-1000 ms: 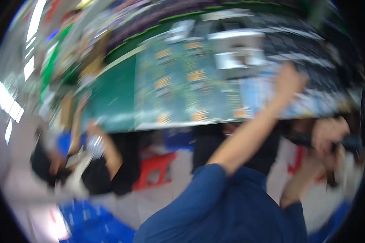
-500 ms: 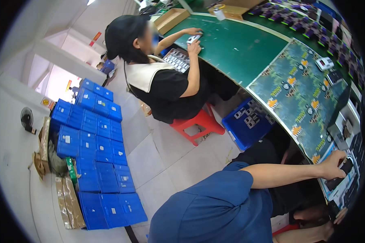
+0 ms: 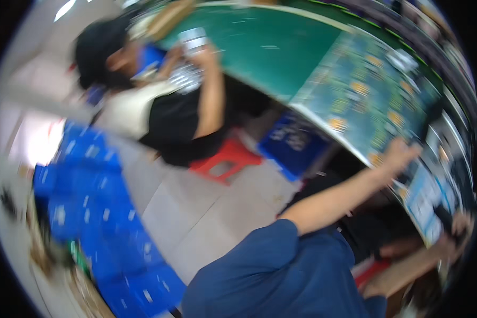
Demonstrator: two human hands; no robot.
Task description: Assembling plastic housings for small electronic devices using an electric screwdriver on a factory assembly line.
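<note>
Motion blur softens everything here. My left hand (image 3: pixel 400 157) is over the near edge of the patterned mat (image 3: pixel 350 95), close to a grey-white box-like holder (image 3: pixel 442 143); its fingers are smeared, and I cannot tell whether anything is in them. Lower down at the right rim, my right hand (image 3: pixel 457 233) is closed about one end of a small black object (image 3: pixel 443 215), whose kind I cannot make out. Between my hands lies a white and light-blue printed sheet (image 3: pixel 423 196) on the bench.
A co-worker (image 3: pixel 169 116) sits on a red stool (image 3: pixel 225 161) at the green table (image 3: pixel 270 47), holding a white device (image 3: pixel 193 40). Below the bench is a blue bin (image 3: pixel 294 143) of small parts. Blue crates (image 3: pixel 100 212) stand stacked at left. A white device (image 3: pixel 403 61) rests on the mat.
The view has swung, shifting the scene left. My left hand has drawn off the black object toward the mat's edge. My right hand has risen into view beside a black object.
</note>
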